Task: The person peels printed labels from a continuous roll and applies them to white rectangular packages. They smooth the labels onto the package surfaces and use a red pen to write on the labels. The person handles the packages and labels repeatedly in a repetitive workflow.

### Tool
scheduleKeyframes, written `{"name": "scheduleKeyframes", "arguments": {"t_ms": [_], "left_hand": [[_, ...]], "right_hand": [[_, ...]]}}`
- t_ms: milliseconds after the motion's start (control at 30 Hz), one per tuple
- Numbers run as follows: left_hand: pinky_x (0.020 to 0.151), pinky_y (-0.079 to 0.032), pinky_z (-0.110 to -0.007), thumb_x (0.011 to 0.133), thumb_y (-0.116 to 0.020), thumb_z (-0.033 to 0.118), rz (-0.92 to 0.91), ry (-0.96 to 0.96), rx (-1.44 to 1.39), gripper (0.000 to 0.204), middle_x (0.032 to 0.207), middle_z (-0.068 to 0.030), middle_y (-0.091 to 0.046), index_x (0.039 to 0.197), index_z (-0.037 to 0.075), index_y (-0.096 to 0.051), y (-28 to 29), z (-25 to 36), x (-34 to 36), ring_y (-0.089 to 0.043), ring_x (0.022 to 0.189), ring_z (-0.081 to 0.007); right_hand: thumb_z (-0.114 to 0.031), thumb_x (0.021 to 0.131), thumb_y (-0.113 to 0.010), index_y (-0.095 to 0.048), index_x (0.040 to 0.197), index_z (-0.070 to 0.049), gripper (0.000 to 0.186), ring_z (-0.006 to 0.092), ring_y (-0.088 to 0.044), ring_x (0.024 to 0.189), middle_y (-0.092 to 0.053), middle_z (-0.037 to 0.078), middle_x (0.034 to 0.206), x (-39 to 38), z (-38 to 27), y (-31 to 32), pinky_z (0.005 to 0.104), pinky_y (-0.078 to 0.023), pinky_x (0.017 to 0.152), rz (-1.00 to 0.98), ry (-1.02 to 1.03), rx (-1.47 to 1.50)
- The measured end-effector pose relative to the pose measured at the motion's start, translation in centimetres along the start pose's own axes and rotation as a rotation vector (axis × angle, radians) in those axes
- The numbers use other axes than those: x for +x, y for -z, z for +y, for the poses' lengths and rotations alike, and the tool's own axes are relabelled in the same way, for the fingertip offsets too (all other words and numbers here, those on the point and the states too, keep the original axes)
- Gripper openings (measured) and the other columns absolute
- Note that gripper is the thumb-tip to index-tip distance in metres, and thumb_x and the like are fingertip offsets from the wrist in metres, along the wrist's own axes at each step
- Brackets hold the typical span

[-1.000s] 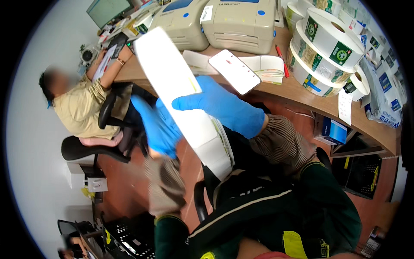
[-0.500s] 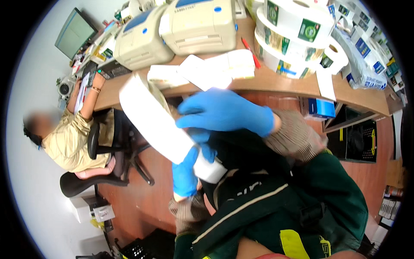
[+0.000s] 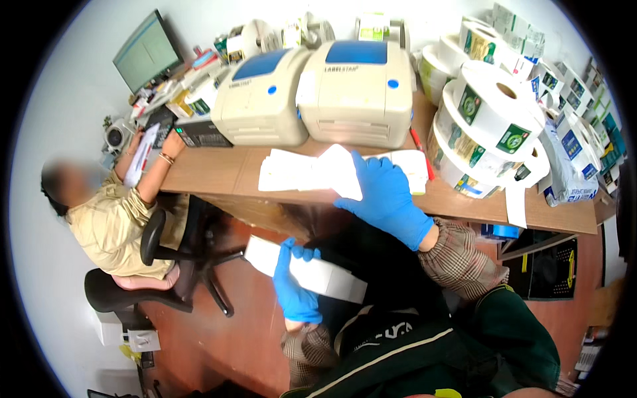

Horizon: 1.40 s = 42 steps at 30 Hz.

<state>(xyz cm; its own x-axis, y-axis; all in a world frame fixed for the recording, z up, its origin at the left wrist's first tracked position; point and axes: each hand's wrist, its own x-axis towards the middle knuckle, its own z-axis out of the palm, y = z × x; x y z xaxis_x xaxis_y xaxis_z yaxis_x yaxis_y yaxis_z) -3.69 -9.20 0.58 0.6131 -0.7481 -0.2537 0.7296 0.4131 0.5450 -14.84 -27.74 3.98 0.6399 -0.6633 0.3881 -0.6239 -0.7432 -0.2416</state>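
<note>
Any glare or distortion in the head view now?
In the head view, the phone by the right hand is washed out white; the white stack in the left hand shows clear edges; the monitor looks tilted near the black rim; the printers look fairly sharp.

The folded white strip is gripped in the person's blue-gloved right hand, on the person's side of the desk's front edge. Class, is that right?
Not quite: the hand is wrong. The head view shows the folded white strip gripped in the person's blue-gloved left hand, on the person's side of the desk's front edge.
</note>
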Motion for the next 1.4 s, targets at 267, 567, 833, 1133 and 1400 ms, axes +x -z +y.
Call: {"name": "scheduleKeyframes", "arguments": {"t_ms": [267, 567, 833, 1133, 1400], "left_hand": [[0.088, -0.044, -0.038, 0.091, -0.053, 0.014, 0.079, 0.103, -0.013, 0.023, 0.082, -0.0046, -0.049, 0.110, 0.001, -0.052, -0.1, -1.3, 2.7, -0.050, 0.077, -0.0170], [0.089, -0.044, -0.037, 0.091, -0.052, 0.014, 0.028, 0.177, -0.074, 0.022, 0.082, -0.0038, -0.046, 0.110, 0.001, -0.051, -0.3, -1.6, 4.5, -0.048, 0.078, -0.0162], [0.078, -0.045, -0.035, 0.091, -0.053, 0.016, -0.062, 0.057, 0.163, 0.028, 0.080, -0.0032, -0.049, 0.111, -0.003, -0.054, 0.0, 0.1, 3.5, -0.049, 0.074, -0.0170], [0.061, -0.042, -0.024, 0.090, -0.052, 0.013, -0.433, 0.493, 0.786, 0.027, 0.069, -0.0026, -0.050, 0.105, -0.008, -0.061, 0.9, 3.2, 2.7, -0.049, 0.063, -0.0116], [0.072, -0.048, -0.031, 0.074, -0.071, 0.014, -0.902, 0.470, 1.465, 0.024, 0.081, -0.0105, -0.066, 0.093, 0.000, -0.067, 6.2, -5.7, -4.7, -0.061, 0.075, -0.0179]], "right_hand": [[-0.035, 0.062, -0.071, -0.039, 0.126, 0.004, 0.082, 0.0314, -0.049, 0.089, -0.047, 0.018, 0.096, 1.0, -1.1, -1.9, 0.0392, -0.042, 0.072, 0.051, -0.090, 0.004], [-0.014, 0.059, -0.073, -0.043, 0.123, -0.001, 0.072, 0.0348, -0.050, 0.098, -0.049, 0.018, 0.104, 0.7, -1.4, 2.4, 0.0408, -0.044, 0.084, 0.212, 0.117, 0.469], [-0.020, 0.071, -0.074, -0.052, 0.118, 0.001, 0.056, 0.0228, -0.055, 0.099, -0.057, 0.013, 0.105, -9.1, 3.7, 8.1, 0.0339, -0.043, 0.089, -0.786, -0.146, 1.122], [-0.047, 0.079, -0.060, -0.052, 0.128, -0.003, 0.065, 0.0314, -0.056, 0.110, -0.057, 0.019, 0.121, -22.8, 6.4, 9.1, 0.0325, -0.041, 0.095, -1.316, -0.559, 0.454], [-0.049, 0.084, -0.055, -0.048, 0.131, 0.000, 0.068, 0.0298, -0.052, 0.116, -0.053, 0.018, 0.129, -21.0, 1.0, 8.5, 0.0338, -0.038, 0.102, -1.330, -0.366, 0.512]]}}
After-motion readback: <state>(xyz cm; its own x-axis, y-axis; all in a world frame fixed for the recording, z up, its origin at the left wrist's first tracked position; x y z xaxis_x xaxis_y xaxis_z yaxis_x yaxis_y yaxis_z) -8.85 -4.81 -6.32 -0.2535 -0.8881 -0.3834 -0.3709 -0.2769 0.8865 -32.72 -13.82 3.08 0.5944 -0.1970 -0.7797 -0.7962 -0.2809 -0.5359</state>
